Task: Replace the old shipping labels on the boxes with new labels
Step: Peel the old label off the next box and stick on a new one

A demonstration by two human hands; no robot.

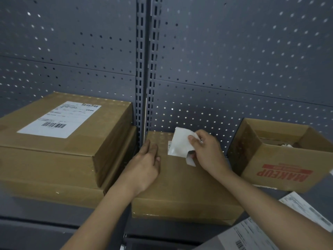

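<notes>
Old label [180, 143] half-peeled on middle box [180, 183], far side; right hand [207, 152] pinches it, left hand [146, 165] rests flat just left.

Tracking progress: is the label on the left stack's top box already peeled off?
No, the white barcode label lies flat and whole on the top box; the right hand pinches a curled label on the middle box.
</notes>
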